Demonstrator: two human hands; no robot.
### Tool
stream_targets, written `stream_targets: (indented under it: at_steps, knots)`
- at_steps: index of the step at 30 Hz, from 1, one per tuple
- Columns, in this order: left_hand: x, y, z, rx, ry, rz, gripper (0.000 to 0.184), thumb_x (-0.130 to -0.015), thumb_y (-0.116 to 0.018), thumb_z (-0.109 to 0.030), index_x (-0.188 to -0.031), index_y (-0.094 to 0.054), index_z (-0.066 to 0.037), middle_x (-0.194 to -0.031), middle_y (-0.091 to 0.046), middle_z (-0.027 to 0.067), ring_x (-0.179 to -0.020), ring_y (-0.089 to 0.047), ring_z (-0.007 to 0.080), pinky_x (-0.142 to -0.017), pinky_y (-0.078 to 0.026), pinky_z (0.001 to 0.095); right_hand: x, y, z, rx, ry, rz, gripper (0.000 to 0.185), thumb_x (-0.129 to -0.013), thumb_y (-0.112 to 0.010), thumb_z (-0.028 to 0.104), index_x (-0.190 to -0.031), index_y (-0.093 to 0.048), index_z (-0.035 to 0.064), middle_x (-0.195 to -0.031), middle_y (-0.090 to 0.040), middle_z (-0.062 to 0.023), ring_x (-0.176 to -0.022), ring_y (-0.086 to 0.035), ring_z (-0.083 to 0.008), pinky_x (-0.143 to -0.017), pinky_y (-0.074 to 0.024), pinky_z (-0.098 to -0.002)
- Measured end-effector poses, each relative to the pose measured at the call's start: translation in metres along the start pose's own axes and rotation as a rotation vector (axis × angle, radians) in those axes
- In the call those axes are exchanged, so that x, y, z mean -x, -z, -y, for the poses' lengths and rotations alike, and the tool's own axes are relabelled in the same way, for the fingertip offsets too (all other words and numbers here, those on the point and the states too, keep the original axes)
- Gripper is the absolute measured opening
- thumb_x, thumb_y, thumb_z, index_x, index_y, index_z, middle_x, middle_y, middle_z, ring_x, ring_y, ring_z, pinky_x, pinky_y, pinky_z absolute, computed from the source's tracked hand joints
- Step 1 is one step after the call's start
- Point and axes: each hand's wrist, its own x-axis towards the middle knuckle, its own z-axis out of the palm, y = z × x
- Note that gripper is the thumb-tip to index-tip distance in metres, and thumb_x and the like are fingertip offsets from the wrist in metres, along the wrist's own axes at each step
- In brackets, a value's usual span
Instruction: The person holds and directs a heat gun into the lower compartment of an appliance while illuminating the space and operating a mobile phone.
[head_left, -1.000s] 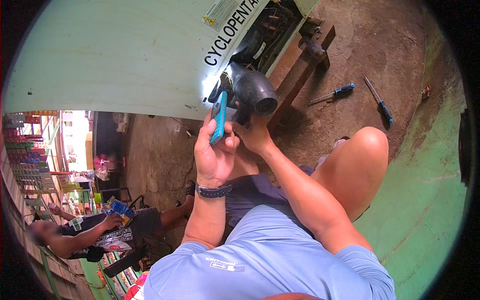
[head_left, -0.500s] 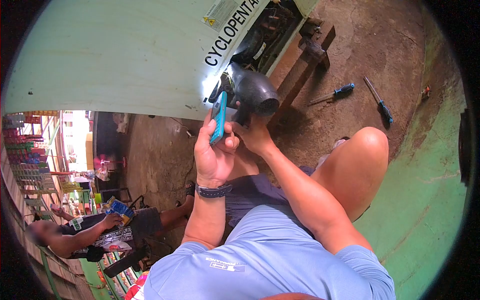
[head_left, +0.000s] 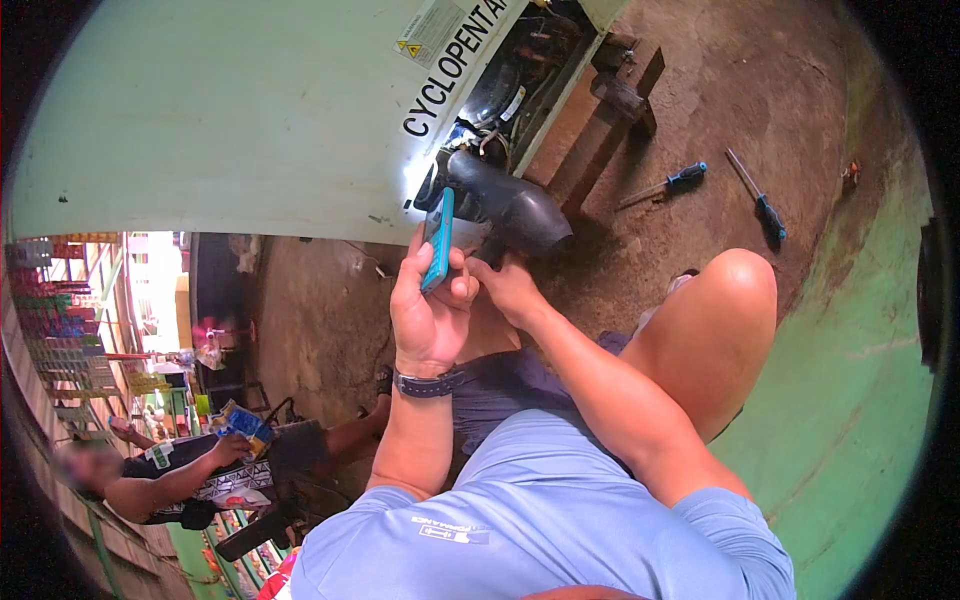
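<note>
My left hand (head_left: 430, 315), with a dark watch on the wrist, is closed around a turquoise keypad phone (head_left: 440, 245). A bright light shines from the phone's far end onto the cabinet's lower opening. Close beside it, my right hand (head_left: 512, 290) grips the handle of a black hair dryer (head_left: 510, 205). The fingers partly hide that handle. The dryer's nozzle points into the open compartment of a pale green cabinet (head_left: 230, 120) lettered CYCLOPENTA. Inside sit a rounded black compressor (head_left: 492, 98) and some wiring.
Two blue-handled screwdrivers (head_left: 686, 178) (head_left: 768, 215) lie on the stained concrete floor to the right. A rusty metal support (head_left: 590, 150) stands under the cabinet's edge. Another person (head_left: 190, 475) sits at the left holding a blue-and-yellow packet, near hanging goods.
The hair dryer has turned in my right hand: its rear end swung right and down, so its body now lies more sideways. My left hand keeps the phone in nearly the same place.
</note>
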Motion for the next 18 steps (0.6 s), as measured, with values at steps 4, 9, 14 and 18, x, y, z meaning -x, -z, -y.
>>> stream_targets:
  at_steps: [4,9,14,18]
  knots:
    - [0.0,0.001,0.0,0.011,0.002,-0.005,0.034,-0.101,-0.054,-0.023,-0.13,-0.054,-0.006,-0.087,-0.065,0.0074,-0.062,-0.055,0.0138,-0.06,-0.045,0.0282,-0.021,0.003,-0.032,-0.32,-0.022,0.063,0.026,-0.096,-0.069,0.025,-0.118,-0.066,0.0113,-0.109,-0.068,-0.0023,-0.1,-0.061,-0.0136,-0.08,-0.0494,-0.0349]
    - [-0.002,0.004,0.0,0.004,0.001,0.0,0.035,-0.101,-0.054,-0.023,-0.131,-0.054,-0.006,-0.087,-0.066,0.0076,-0.062,-0.056,0.0142,-0.06,-0.045,0.0287,-0.024,0.006,-0.034,-0.497,-0.028,0.084,0.02,-0.097,-0.067,0.028,-0.112,-0.067,0.0148,-0.105,-0.068,0.0016,-0.094,-0.063,-0.0144,-0.073,-0.0488,-0.0337]
    - [-0.003,0.008,0.002,0.005,0.007,0.0,0.035,-0.101,-0.054,-0.023,-0.131,-0.054,-0.006,-0.088,-0.066,0.0079,-0.062,-0.056,0.0143,-0.06,-0.045,0.0289,-0.025,0.011,-0.032,-0.527,-0.044,0.111,0.018,-0.098,-0.065,0.028,-0.11,-0.066,0.0154,-0.104,-0.069,0.0016,-0.094,-0.062,-0.0142,-0.073,-0.0478,-0.0338]
    - [-0.006,0.012,0.006,0.004,0.013,0.004,0.032,-0.1,-0.056,-0.024,-0.127,-0.055,-0.007,-0.087,-0.066,0.0079,-0.062,-0.056,0.0145,-0.06,-0.045,0.0291,-0.027,0.014,-0.033,-0.52,-0.049,0.12,0.018,-0.097,-0.065,0.028,-0.109,-0.066,0.0151,-0.103,-0.068,0.0013,-0.092,-0.062,-0.0144,-0.072,-0.0476,-0.0336]
